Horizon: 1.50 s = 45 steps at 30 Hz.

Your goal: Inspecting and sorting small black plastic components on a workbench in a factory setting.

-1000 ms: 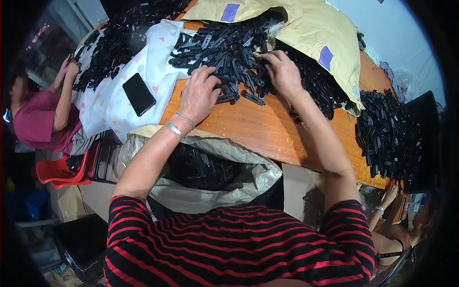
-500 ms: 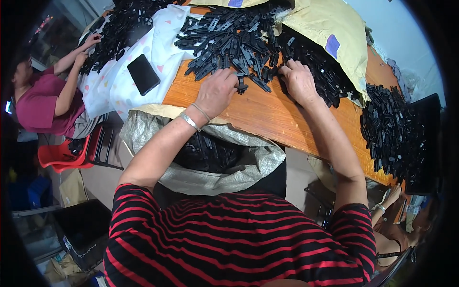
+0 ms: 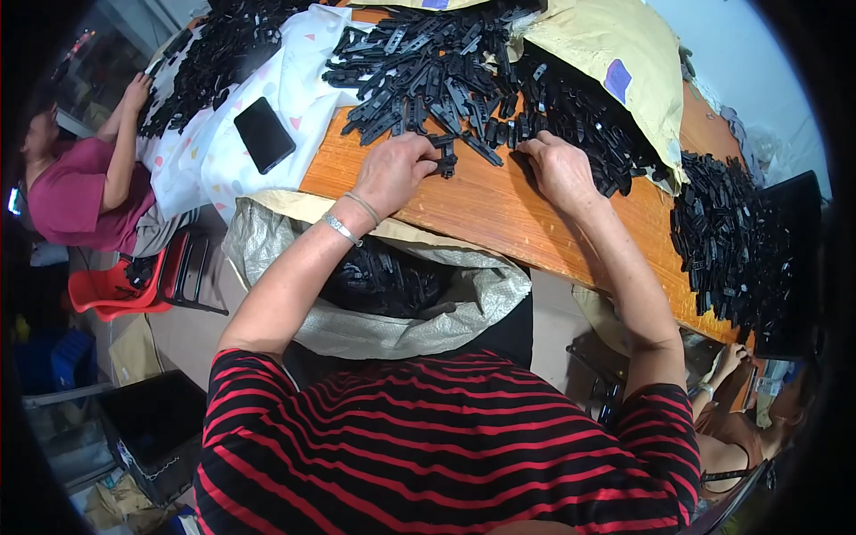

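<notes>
My left hand (image 3: 392,176) is closed in a pinch at the near edge of a heap of long black plastic parts (image 3: 428,76). Between its fingers and thumb is a small black plastic part (image 3: 446,159), lying on or just over the wooden table (image 3: 486,209). To the right, my right hand (image 3: 563,174) has its fingers curled together beside another heap of black parts (image 3: 580,125). Its fingertips are partly hidden, so what they hold, if anything, cannot be made out.
A sack of black parts (image 3: 419,334) hangs open below the table edge. A phone (image 3: 265,135) lies on patterned sheeting at left. A yellowish paper bag (image 3: 615,45) lies behind the right heap. More parts (image 3: 722,232) cover the right end. Co-workers sit at both sides.
My left hand has drawn slightly left and toward me, with the black part showing more. My right hand has shifted a little nearer. The co-worker at left has moved a hand leftward.
</notes>
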Each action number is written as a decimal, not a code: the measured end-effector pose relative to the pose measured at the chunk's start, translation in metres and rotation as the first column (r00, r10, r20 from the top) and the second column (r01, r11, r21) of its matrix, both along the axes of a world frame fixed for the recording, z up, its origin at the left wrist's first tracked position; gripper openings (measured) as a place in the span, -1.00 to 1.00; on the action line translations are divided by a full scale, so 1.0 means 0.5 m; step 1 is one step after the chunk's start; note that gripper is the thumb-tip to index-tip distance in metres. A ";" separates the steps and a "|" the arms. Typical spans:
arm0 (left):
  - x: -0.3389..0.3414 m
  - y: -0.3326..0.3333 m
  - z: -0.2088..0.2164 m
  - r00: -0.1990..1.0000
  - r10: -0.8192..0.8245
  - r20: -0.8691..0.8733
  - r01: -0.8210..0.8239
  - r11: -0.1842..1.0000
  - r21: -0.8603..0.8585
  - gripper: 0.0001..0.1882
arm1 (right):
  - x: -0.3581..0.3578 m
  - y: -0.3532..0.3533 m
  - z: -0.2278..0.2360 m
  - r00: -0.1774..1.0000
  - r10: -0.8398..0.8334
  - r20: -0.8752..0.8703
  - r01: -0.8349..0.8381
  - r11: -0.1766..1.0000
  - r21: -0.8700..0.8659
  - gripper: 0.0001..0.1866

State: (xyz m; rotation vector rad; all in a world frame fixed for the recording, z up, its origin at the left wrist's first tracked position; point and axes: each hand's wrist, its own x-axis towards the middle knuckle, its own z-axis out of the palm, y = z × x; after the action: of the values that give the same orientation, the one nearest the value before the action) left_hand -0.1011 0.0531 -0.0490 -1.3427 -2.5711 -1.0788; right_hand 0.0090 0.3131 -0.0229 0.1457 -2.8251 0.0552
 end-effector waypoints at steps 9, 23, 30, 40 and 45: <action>0.014 -0.008 0.000 0.989 -0.015 -0.149 0.018 1.000 0.022 -0.81 | 0.020 -0.038 0.014 0.985 -0.100 0.140 0.114 0.989 -0.096 -0.73; 0.026 -0.017 -0.003 0.991 -0.002 -0.131 0.005 1.000 0.018 -0.72 | 0.023 -0.040 0.008 0.972 -0.152 0.177 0.208 0.908 -0.364 -0.60; 0.038 -0.026 -0.002 0.991 -0.038 -0.128 0.046 0.997 0.064 -0.76 | 0.031 -0.054 0.023 0.970 -0.087 0.228 0.183 0.877 -0.444 -0.70; 0.032 -0.027 -0.019 0.992 0.060 -0.112 -0.051 0.996 0.078 -0.79 | 0.053 -0.108 0.002 0.975 -0.052 0.216 0.119 0.942 -0.314 -0.69; 0.039 -0.031 -0.007 0.996 0.057 -0.061 -0.056 0.998 0.018 -0.79 | 0.052 -0.100 -0.005 0.980 -0.029 0.196 0.088 0.950 -0.301 -0.72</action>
State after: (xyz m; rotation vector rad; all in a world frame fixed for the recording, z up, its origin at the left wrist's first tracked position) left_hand -0.0814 0.0377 -0.0526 -1.2701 -2.5347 -1.0308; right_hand 0.0351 0.2629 -0.0252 -0.0170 -2.9604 0.5212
